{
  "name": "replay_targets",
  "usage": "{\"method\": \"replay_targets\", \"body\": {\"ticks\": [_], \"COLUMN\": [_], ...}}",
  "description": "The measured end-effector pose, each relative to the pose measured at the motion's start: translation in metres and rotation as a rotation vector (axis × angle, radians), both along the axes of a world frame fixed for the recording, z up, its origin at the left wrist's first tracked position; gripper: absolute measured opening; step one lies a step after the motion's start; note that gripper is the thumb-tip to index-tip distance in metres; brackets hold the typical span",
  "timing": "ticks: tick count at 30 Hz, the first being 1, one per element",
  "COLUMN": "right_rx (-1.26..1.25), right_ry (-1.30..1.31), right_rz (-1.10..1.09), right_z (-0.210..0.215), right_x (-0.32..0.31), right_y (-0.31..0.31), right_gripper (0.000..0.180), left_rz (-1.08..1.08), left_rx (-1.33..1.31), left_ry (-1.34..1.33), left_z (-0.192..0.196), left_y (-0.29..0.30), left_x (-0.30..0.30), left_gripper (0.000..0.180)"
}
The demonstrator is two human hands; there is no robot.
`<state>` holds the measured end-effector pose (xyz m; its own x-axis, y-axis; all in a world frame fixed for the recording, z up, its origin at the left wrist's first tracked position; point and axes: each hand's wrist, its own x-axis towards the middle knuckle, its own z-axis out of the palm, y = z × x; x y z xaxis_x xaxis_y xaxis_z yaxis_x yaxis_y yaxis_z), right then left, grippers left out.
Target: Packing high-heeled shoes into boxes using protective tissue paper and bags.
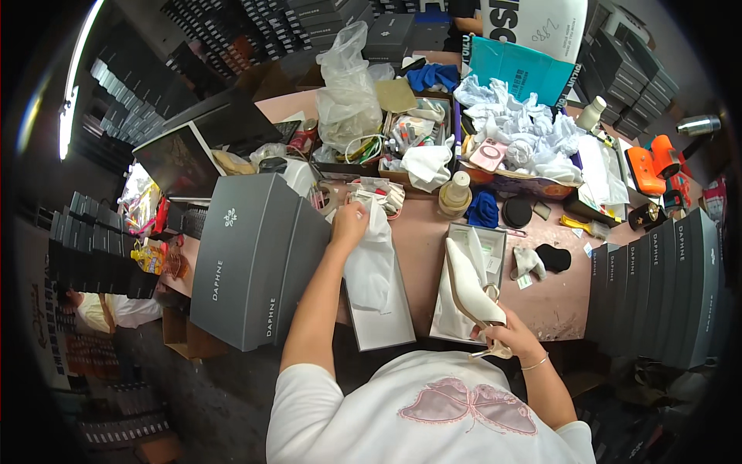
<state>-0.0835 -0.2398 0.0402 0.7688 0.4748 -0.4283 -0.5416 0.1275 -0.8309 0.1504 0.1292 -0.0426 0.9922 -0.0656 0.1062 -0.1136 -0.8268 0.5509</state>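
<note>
In my right hand (512, 337) is a white pointed high-heeled shoe (473, 296), gripped near its heel end. The shoe slants over a shallow grey shoebox (504, 247) lined with white paper, its toe toward the far end. My left hand (351, 224) pinches the upper part of a sheet of white tissue paper (369, 271). That sheet hangs over a long grey box part with a pale inside (386, 331), which lies left of the shoebox. Whatever lies beneath the tissue is hidden.
Large grey shoeboxes (239, 263) stand left of my left arm; more are stacked at the right (657, 290). Behind are a cream bottle (455, 193), a bin of crumpled white paper (525, 127) and a phone (488, 154). A black pad (553, 257) lies right of the open shoebox.
</note>
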Motion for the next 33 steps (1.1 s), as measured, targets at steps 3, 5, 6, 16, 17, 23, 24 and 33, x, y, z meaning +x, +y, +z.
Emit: {"method": "replay_targets", "body": {"ticks": [3, 5, 6, 16, 17, 23, 24, 33], "right_rx": [0.245, 0.249, 0.251, -0.062, 0.131, 0.663, 0.661, 0.965], "right_ry": [-0.046, -0.007, 0.015, -0.067, 0.107, 0.433, 0.422, 0.518], "right_rz": [-0.009, 0.040, 0.065, 0.051, 0.018, -0.237, -0.225, -0.240], "right_z": [0.053, 0.065, 0.070, -0.025, -0.014, -0.039, -0.035, -0.040], "right_x": [0.012, 0.025, 0.029, 0.062, 0.059, 0.057, 0.053, 0.024], "right_y": [0.016, 0.027, 0.033, 0.091, 0.090, 0.069, 0.066, 0.042], "right_gripper": [0.083, 0.080, 0.078, 0.036, 0.035, 0.040, 0.040, 0.038], "left_rz": [-0.181, -0.253, -0.298, -0.429, -0.462, -0.352, -0.350, -0.426], "left_rx": [-0.017, -0.065, -0.112, -0.037, -0.073, -0.157, -0.048, -0.031], "left_ry": [-0.156, -0.237, -0.296, -0.127, -0.099, -0.096, -0.061, -0.225], "left_z": [0.071, 0.111, 0.124, 0.111, 0.118, 0.127, 0.119, 0.114], "left_y": [-0.027, -0.046, -0.055, -0.055, -0.067, -0.083, -0.082, -0.121], "left_x": [-0.048, -0.078, -0.094, -0.156, -0.163, -0.155, -0.154, -0.138], "left_gripper": [0.015, 0.017, 0.020, 0.024, 0.026, 0.026, 0.028, 0.029]}}
